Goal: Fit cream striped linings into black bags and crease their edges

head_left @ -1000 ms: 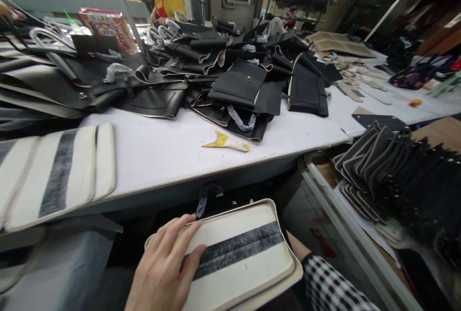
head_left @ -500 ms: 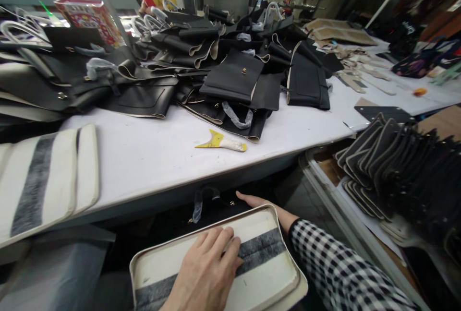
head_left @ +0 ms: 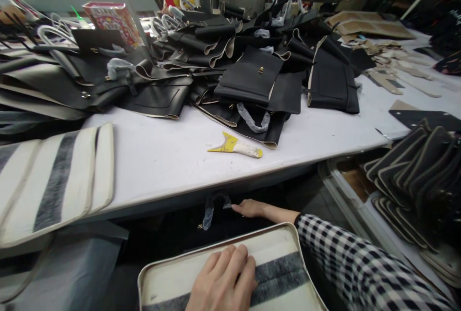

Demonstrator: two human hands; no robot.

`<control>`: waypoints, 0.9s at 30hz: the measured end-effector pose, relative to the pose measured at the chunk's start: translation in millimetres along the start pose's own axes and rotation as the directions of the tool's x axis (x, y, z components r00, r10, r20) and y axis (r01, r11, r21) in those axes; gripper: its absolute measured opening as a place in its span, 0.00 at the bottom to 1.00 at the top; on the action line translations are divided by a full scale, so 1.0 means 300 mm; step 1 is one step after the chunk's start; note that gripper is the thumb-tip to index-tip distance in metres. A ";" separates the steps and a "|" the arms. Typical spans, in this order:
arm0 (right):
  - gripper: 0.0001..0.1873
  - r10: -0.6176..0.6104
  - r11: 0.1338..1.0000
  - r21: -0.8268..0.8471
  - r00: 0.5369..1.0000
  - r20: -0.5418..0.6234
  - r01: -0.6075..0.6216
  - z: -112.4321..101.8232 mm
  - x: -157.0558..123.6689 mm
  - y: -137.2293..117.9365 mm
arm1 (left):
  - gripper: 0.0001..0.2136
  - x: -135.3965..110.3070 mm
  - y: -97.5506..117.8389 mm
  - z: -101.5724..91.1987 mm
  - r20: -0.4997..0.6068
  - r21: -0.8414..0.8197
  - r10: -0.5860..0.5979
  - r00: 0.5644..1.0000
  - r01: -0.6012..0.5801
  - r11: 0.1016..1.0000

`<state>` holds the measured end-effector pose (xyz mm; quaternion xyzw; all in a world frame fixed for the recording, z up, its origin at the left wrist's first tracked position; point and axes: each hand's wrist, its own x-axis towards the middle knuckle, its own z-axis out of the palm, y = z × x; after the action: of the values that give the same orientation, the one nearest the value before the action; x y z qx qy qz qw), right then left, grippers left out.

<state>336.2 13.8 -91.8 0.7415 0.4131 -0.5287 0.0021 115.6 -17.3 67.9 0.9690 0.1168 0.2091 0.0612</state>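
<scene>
At the bottom centre, my left hand point(head_left: 224, 280) lies on a cream panel with a dark stripe point(head_left: 277, 248), its fingers bent and close together against it. The panel has a raised rim and is tilted in front of me. Beyond it, under the table edge, my right hand point(head_left: 251, 209) reaches forward, finger and thumb closed on the right end of a plastic-wrapped handle point(head_left: 208, 215). That handle belongs to a dark bag, mostly lost in shadow, with a small gold fitting showing. My right arm passes behind the panel's right edge.
On the white table point(head_left: 162, 167) lie a yellow scraper with a wrapped grip point(head_left: 248, 149), a heap of black bags point(head_left: 248, 73) and striped cream pieces point(head_left: 77, 172). A crate of dark flaps point(head_left: 414, 176) stands right. Grey plastic sheeting point(head_left: 82, 263) hangs left. A person in yellow is behind.
My right hand has moved left and closed on the wrapped handle; before, it was open beside the bag. The panel under my left hand sits lower in view. The view has swung slightly left.
</scene>
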 end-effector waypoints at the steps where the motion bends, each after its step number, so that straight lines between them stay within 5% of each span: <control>1: 0.23 -0.019 1.000 -0.020 0.999 0.033 0.019 0.016 0.012 -0.018 | 0.10 -0.003 0.000 0.003 -0.006 0.004 -0.002 1.000 0.002 1.000; 5: 0.23 -0.044 0.996 -0.069 0.994 0.102 0.051 0.087 0.035 -0.046 | 0.10 -0.015 0.004 0.017 -0.016 0.006 -0.033 0.999 0.033 0.999; 11: 0.22 0.004 0.992 -0.123 0.999 0.032 0.000 0.134 0.073 0.004 | 0.06 -0.004 0.008 0.021 -0.057 0.013 -0.168 0.984 0.169 0.985; 14: 0.23 0.023 0.993 -0.115 0.999 0.036 -0.019 0.124 0.104 0.024 | 0.14 0.012 -0.002 0.012 -0.047 0.026 -0.220 0.974 0.222 0.975; 19: 0.24 0.010 0.994 -0.107 0.998 0.058 -0.003 0.103 0.128 0.024 | 0.30 0.033 -0.028 -0.009 0.117 0.053 -0.171 0.978 0.165 0.985; 23: 0.24 -0.020 0.995 -0.097 1.000 0.012 0.021 0.089 0.110 0.015 | 0.34 0.044 -0.038 -0.015 0.273 -0.026 -0.164 0.948 0.178 0.984; 27: 0.23 -0.017 0.997 -0.079 0.997 -0.073 0.011 0.096 0.088 0.020 | 0.35 0.051 -0.038 -0.006 0.300 -0.100 -0.165 0.940 0.204 0.974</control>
<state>320.1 13.5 -127.8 0.7569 0.4387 -0.4843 0.0122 126.0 -2.2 73.6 0.9678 0.1831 0.0655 0.1599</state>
